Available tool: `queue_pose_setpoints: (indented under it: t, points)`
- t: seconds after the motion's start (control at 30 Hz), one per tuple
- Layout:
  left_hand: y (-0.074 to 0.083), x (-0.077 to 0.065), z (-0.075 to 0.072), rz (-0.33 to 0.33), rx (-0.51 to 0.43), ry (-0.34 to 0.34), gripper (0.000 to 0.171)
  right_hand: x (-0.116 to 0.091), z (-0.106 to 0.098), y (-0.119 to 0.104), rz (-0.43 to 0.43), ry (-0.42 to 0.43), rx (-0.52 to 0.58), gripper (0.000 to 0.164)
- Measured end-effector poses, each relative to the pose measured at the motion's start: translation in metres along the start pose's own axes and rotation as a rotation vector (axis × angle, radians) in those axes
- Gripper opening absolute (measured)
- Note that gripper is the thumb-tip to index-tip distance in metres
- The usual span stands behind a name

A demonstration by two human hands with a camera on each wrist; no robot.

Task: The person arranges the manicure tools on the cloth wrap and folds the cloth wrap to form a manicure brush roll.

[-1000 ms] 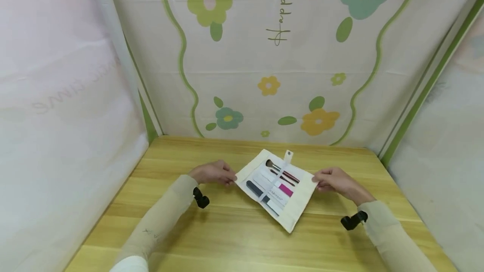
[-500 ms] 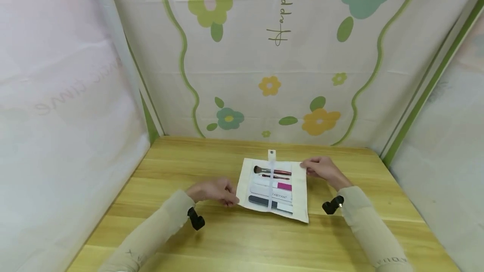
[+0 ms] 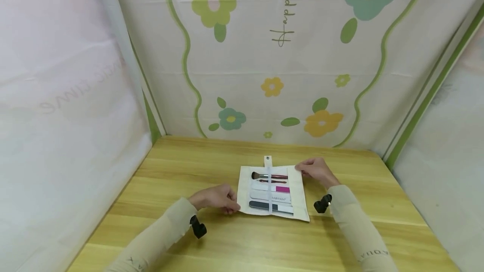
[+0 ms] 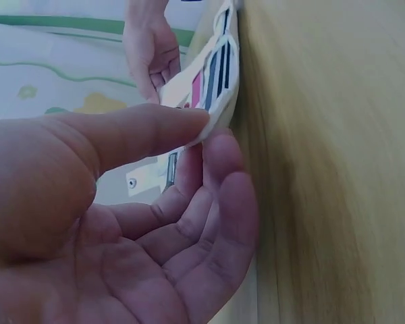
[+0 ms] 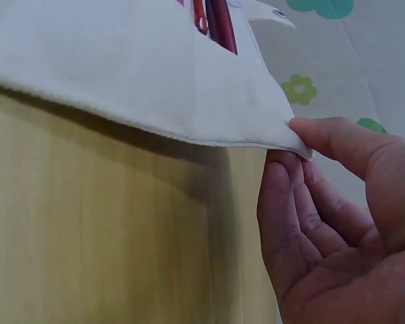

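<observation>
A cream fabric tool pouch (image 3: 300,198) lies spread out between my hands. My left hand (image 3: 217,197) pinches its near left corner between thumb and fingers. At the far right corner my right hand (image 3: 316,170) pinches the cloth, and the right wrist view shows that edge raised off the wood. Under a pale strap on the pouch sit a makeup brush (image 3: 256,175), a thin red tool (image 3: 277,181), a white file with a pink end (image 3: 282,189), a white lettered file (image 3: 261,195) and a dark file (image 3: 259,205). A snap tab (image 3: 267,159) sticks out at the back.
The wooden table (image 3: 196,158) carries the pouch. A flower-printed cloth wall (image 3: 234,53) rises behind it, with pale cloth panels on the left (image 3: 75,146) and right (image 3: 446,158). A small black camera sits on each wrist.
The pouch has turned counterclockwise from a slanted to a nearly square position and come down lower. My left hand moved nearer; my right hand moved left and slightly away.
</observation>
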State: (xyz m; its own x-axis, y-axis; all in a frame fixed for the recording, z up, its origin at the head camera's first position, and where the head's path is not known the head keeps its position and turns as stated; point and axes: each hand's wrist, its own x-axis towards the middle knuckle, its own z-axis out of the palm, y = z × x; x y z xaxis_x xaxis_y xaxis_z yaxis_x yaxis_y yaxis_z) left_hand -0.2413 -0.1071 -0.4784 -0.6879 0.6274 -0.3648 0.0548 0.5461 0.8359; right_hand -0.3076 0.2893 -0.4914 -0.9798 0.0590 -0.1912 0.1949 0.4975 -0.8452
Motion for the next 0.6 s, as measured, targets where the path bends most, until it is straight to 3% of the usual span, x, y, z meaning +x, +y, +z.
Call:
queue_pose_setpoints:
  t: [0.13, 0.23, 0.3, 0.4, 0.6]
  points:
    - [0.0, -0.004, 0.001, 0.006, 0.043, 0.023, 0.027, -0.003, -0.001, 0.003, -0.044, 0.001, -0.146, 0.032]
    - [0.002, -0.007, 0.001, 0.052, 0.147, 0.061, 0.024, -0.012, -0.008, 0.003, -0.13, -0.008, -0.315, 0.039]
    - [0.002, -0.01, 0.001, 0.109, 0.255, 0.1, 0.019, -0.02, -0.015, 0.0, -0.223, -0.022, -0.433, 0.042]
    - [0.004, -0.012, 0.002, 0.222, 0.429, 0.153, 0.009, -0.037, -0.024, -0.007, -0.428, -0.07, -0.597, 0.04]
    - [0.004, -0.01, 0.01, 0.409, 0.879, 0.211, 0.037, -0.082, -0.028, -0.014, -0.731, -0.215, -0.803, 0.039]
